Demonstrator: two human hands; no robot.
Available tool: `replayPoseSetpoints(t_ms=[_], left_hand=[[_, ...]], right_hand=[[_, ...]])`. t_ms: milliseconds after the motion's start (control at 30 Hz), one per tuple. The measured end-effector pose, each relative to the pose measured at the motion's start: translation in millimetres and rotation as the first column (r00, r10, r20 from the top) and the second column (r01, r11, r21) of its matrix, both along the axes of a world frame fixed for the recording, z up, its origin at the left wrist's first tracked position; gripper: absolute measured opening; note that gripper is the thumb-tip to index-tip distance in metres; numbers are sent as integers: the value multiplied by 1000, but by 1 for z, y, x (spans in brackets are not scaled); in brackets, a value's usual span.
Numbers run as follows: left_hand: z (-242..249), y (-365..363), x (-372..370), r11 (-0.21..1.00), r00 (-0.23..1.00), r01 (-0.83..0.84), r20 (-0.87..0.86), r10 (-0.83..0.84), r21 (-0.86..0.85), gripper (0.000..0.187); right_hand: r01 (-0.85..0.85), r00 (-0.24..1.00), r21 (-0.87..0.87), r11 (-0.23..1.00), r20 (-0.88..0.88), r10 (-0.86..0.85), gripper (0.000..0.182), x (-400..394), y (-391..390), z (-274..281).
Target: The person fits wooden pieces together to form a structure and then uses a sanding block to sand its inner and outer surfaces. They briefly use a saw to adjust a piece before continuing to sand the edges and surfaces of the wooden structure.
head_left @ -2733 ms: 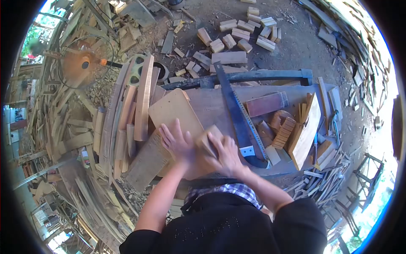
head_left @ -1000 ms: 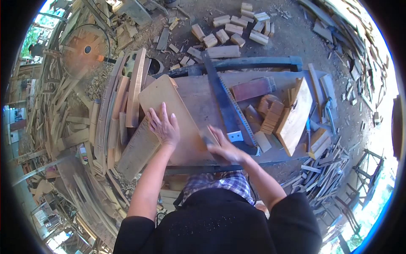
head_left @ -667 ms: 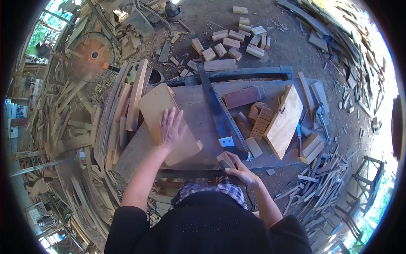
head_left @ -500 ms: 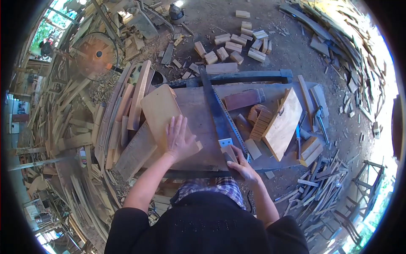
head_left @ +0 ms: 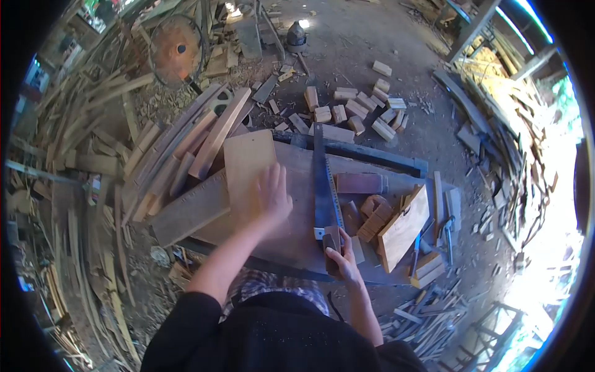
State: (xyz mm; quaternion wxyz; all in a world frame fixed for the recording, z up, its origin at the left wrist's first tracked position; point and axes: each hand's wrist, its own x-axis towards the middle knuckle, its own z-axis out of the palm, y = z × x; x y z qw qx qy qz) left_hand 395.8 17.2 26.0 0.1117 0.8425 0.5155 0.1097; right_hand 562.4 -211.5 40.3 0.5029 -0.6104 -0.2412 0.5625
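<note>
My left hand (head_left: 273, 199), slightly blurred, rests on the right side of a pale wooden board (head_left: 249, 158), fingers extended away from me. That board lies over a greyish plank (head_left: 189, 211) on the workbench. Over on the right, my right hand (head_left: 344, 259) is wrapped round the wooden handle of a handsaw (head_left: 321, 180). The saw's long dark blade points away from me, with its teeth on the right. Beside the blade are a reddish-brown block (head_left: 359, 183) and a grooved wooden piece (head_left: 375, 223).
A thick pale wood slab (head_left: 404, 229) leans at the bench's right, near a blue-handled tool (head_left: 415, 251) and a hammer-like tool (head_left: 447, 232). Long boards (head_left: 220, 133) are stacked at the left. Cut blocks (head_left: 356, 110) lie on the ground beyond. A round fan (head_left: 178, 49) stands far left.
The whole view has turned and shifted, so the bench sits lower in the picture. My left hand stays at the pale board and is blurrier. My right hand keeps the saw.
</note>
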Motion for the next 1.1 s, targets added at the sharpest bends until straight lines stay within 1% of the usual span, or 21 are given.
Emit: replayPoseSetpoints(t_ms=[100, 167, 267, 333, 367, 400, 433, 467, 500, 567, 600, 667, 733, 767, 800, 900, 967, 1000, 1033, 1067, 1100], left_hand=[[-9, 57, 10, 996, 996, -87, -14, 88, 12, 83], [-12, 92, 16, 992, 992, -123, -33, 124, 18, 83], [-21, 132, 22, 985, 986, -163, -14, 164, 50, 80], [-17, 150, 23, 977, 978, -195, -61, 201, 90, 71], [-13, 155, 22, 976, 977, -202, -58, 207, 82, 71], [-6, 159, 22, 982, 978, -189, -86, 188, -7, 67], [0, 159, 20, 979, 979, -180, -112, 169, -97, 64], [-13, 155, 18, 985, 984, -171, -39, 172, 28, 59], [-25, 150, 17, 982, 982, -186, -39, 187, 26, 59], [-38, 129, 12, 965, 970, -196, 177, 165, 173, 61], [-36, 112, 3, 970, 979, -144, 169, 111, 198, 62], [-21, 66, -15, 992, 989, -49, 146, 32, 114, 69], [-12, 17, -32, 998, 995, 39, 91, -42, 44, 75], [-6, -8, -38, 999, 996, 46, 79, -46, 4, 77], [0, -31, -42, 998, 996, 52, 69, -49, -38, 79], [-12, -87, -55, 999, 999, 36, 31, -37, 35, 81], [-11, -110, -66, 999, 993, 35, 115, -39, 41, 85], [-11, -116, -73, 999, 993, 5, 122, -10, 42, 85], [-3, -121, -81, 993, 977, -102, 183, 111, -60, 88], [4, -126, -88, 966, 944, -197, 235, 233, -168, 92], [8, -128, -94, 960, 936, -220, 241, 258, -171, 92]], right_hand=[[-20, 998, -31, 999, 55, 22, 87, -5, -1, 13], [31, 1000, -83, 996, 2, -31, 86, -10, -3, 22], [62, 998, -87, 994, 32, -59, 85, -18, -13, 13], [63, 997, -80, 995, 42, -60, 85, -22, -19, 3], [68, 997, -65, 996, 44, -65, 85, -25, -22, -2], [83, 997, -72, 994, 15, -82, 85, -30, -22, -1], [72, 997, -80, 994, 18, -71, 85, -33, -22, 1], [51, 999, -105, 993, -2, -51, 85, -37, -19, 8], [28, 999, -126, 992, -23, -31, 84, -40, -15, 12], [-5, 1000, -125, 992, -31, 1, 84, -44, -10, 11], [-11, 999, -109, 994, -36, 7, 83, -46, -7, 8], [-34, 999, -86, 996, -42, 31, 82, -50, 3, 12], [37, 990, -120, 992, -131, -53, 78, -54, 18, 21], [13, 991, -109, 994, -130, -27, 78, -53, 25, 21], [28, 993, -131, 991, -109, -42, 79, -51, 33, 20], [39, 997, -110, 993, -54, -45, 79, -46, 56, 6], [25, 991, 20, 999, 134, -28, 76, -47, 78, 10], [-6, 985, 28, 1000, 174, 1, 78, -48, 88, 17], [-35, 983, 27, 999, 180, 29, 78, -50, 98, 23], [-115, 917, 18, 993, 387, 99, 78, -53, 107, 28], [-192, 803, -2, 981, 575, 158, 78, -57, 118, 33]])
